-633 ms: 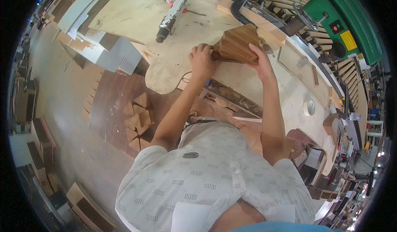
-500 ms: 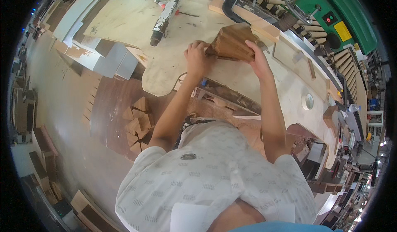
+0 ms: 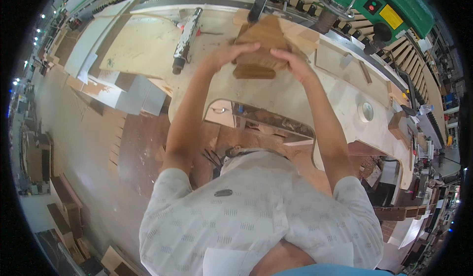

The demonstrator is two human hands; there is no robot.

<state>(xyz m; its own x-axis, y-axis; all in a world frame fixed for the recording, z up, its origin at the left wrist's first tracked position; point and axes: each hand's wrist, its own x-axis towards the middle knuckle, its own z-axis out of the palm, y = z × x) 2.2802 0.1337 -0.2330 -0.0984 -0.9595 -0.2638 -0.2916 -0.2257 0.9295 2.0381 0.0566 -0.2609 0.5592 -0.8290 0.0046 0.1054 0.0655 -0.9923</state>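
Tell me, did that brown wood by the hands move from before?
Yes. The brown wood has moved forward, so it now sits closer to the black clamp.

Bare tabletop [image 3: 337, 96] between right hand [image 3: 297, 66] and round white item [image 3: 365, 112]; black clamp [image 3: 258, 5] close behind wooden block [image 3: 266, 33].

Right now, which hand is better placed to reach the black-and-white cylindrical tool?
Probably your left hand: the black-and-white cylindrical tool lies to its left on the pale wooden bench, while your right hand is farther away, at the brown wooden block.
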